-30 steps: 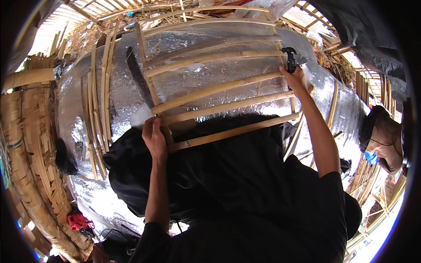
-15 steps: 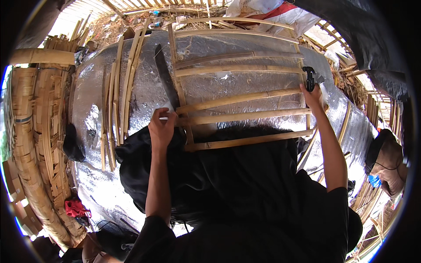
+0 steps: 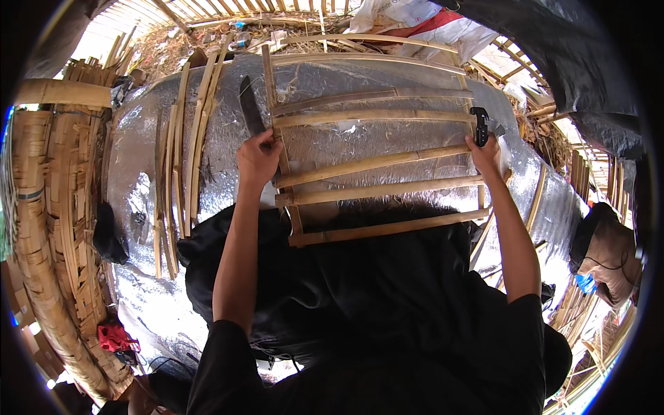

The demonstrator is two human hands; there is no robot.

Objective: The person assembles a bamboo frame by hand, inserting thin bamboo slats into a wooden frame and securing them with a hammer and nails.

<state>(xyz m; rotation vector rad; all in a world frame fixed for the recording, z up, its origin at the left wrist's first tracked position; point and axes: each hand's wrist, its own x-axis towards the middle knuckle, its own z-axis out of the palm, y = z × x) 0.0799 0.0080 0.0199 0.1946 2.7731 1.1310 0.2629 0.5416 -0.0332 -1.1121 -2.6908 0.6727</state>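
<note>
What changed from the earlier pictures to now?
The left hand has moved from the lower slats up the left side of the bamboo frame to the dark blade; any grip is unclear. The right hand stays around the lower end of the black tool.

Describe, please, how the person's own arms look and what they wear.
Plain black sleeves, left and right, end around the elbows. The left forearm and right forearm are uncovered. The left grip and right grip are gloveless human hands; no watch or bracelet is visible.
</note>
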